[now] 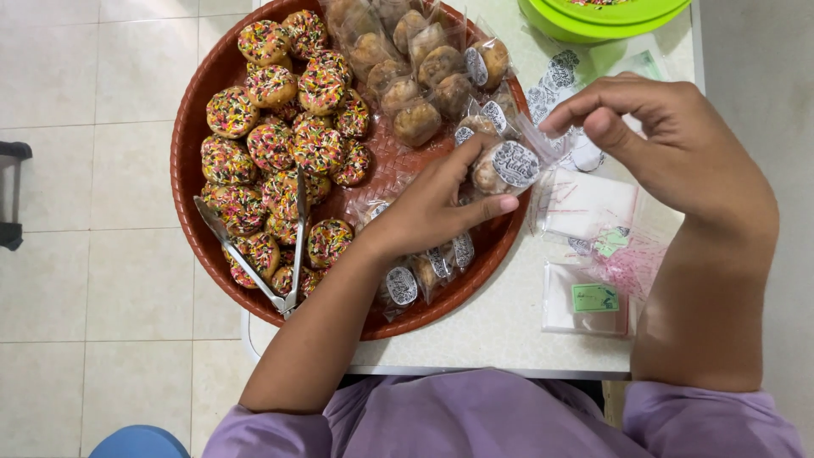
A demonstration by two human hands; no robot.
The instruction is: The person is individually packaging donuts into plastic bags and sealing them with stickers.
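Clear plastic wrapped the bun point(500, 167) that both hands worked on, above the right rim of a round brown tray point(188, 182). The left hand point(437, 208) lay across the tray with its grip narrow, thumb under and fingers over the bagged bun, holding it just above the rim. The right hand point(670, 140) hovered over the right half of the worktop point(509, 326), its thumb and forefinger pinched shut on the bag's open end, just right of the bun. A round black-and-white sticker point(515, 163) faced up on the bag.

The tray overhung the worktop's left edge, with floor tiles beneath it. On its left half lay a heap of doughnuts point(280, 136) covered in coloured sprinkles, and metal tongs point(275, 254) rested on them with the hinge toward the near rim. Along the far rim sat a pile of bagged buns point(415, 76), and a few more bagged ones point(424, 271) lay at the near rim under the left wrist.

Near the worktop's right edge, below the right hand, lay empty clear bags point(593, 212) and a flat packet with a green label point(593, 298). A green lidded tub point(602, 17) stood at the far right corner. More stickers on a sheet point(555, 76) showed beside it. Purple sleeves covered both upper arms at the near edge.
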